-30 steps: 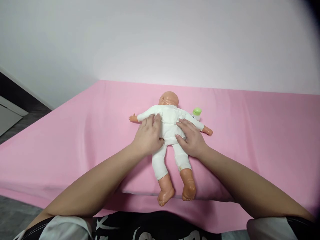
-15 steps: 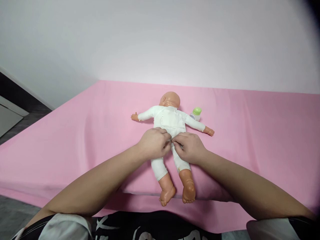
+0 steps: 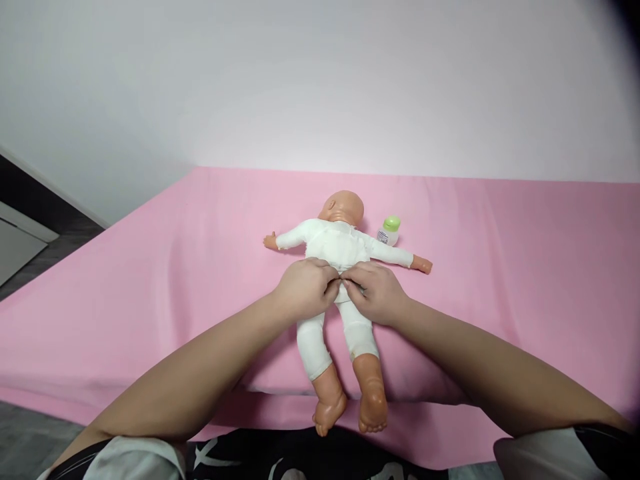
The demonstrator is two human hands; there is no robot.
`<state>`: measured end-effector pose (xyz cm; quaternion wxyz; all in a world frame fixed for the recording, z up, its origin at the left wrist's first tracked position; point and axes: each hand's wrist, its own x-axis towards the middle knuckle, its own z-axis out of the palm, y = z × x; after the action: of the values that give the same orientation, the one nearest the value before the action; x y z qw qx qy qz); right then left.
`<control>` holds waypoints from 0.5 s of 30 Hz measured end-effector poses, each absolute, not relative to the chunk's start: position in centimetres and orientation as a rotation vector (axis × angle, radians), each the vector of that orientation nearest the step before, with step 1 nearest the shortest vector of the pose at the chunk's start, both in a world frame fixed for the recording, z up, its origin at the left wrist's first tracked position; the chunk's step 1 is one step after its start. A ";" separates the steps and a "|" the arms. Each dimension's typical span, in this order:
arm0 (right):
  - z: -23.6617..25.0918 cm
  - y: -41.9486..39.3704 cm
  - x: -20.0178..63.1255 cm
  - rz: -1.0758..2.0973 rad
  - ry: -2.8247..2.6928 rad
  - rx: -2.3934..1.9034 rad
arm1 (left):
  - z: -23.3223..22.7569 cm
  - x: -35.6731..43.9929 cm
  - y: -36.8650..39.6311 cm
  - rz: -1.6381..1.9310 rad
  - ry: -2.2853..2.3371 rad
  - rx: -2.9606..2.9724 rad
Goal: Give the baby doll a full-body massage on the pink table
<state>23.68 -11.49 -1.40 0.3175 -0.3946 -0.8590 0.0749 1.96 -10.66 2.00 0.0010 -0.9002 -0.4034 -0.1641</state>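
- Head view: a baby doll (image 3: 336, 243) lies on a pink sheet (image 3: 150, 280). It lies flat, with its head far from the person and its feet near the person.
- The doll wears a white suit (image 3: 334, 241). Both little arms stick out to the sides.
- The doll's bare feet (image 3: 350, 408) hang a bit over the near edge of the pink sheet.
- The left hand (image 3: 305, 288) rests on the doll's middle, at the bottom of the suit. Its grip is pressed together, and the fingers pinch the white cloth there.
- The right hand (image 3: 377, 292) sits just beside the left hand, on the same spot of the suit. Its grip is pressed together too, and it pinches the white cloth.
- The two hands touch each other at the fingertips, between the doll's legs and its tummy.
- Both of the person's arms are bare and reach in from the bottom of the picture.
- A small bottle with a green cap (image 3: 389, 229) stands just beside the doll's head and arm, on the right side.
- A plain white wall (image 3: 320, 80) is behind the pink sheet.
- A dark floor (image 3: 45, 247) shows at the far left.
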 end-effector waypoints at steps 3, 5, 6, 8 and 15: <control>-1.4 -11.4 23.8 0.289 -2.270 -1.048 | 2.1 2.0 -10.7 -0.391 -1.396 -2.846; -1.5 -11.5 23.8 0.317 -2.251 -1.051 | 2.0 2.0 -10.8 -0.392 -1.370 -2.823; -1.5 -11.5 23.8 0.318 -2.229 -1.058 | 1.9 2.0 -10.8 -0.405 -1.327 -2.802; -1.8 -11.5 23.6 0.264 -2.168 -1.093 | 1.8 2.0 -10.9 -0.445 -1.214 -2.742; -2.3 -11.0 23.5 0.099 -2.127 -1.112 | 1.3 2.3 -10.7 -0.571 -1.100 -2.729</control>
<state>23.49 -11.00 -2.33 0.3612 -0.4317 -0.8257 0.0386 2.27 -10.71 1.32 0.0720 -0.9082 -0.3661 -0.1899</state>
